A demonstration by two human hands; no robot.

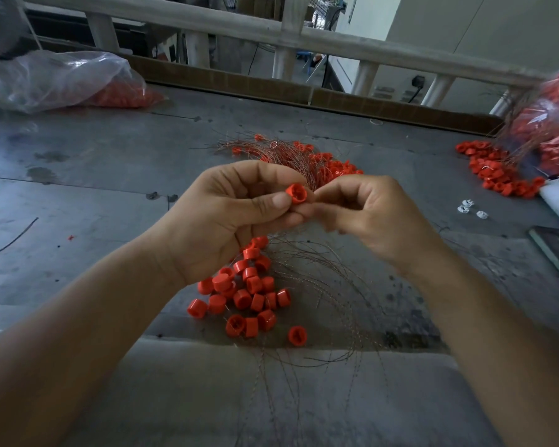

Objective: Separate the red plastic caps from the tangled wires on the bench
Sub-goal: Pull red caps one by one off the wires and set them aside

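Left hand [226,214]: thumb and fingers pinch one cap [296,193], lifted above the bench [94,175], its open end facing the camera
Right hand [368,217]: blurred; fingertips drawn together right beside the cap; whether they grip a wire I cannot tell
Done: a near heap [246,291] of caps lies under the left wrist, though thin wires [320,285] lie beside it, and some may still be joined; a right heap [497,172] looks free of wire; the left bag [62,79] holds caps only
Left: a far tangle [291,156] behind the hands, caps still caught in wire; the right bag [555,117], packed with red pieces and wire ends poking out; by my judgement more remains than is finished
Step in hand: probably freeing this one cap from its wire
Count, hands: two
Count, held caps: one
Count, near heap: roughly twenty caps
Count, right heap and far tangle: dozens each; too crowded to number
Count, bags: two
Count, white bits [467,206]: three or four, small, near the right heap
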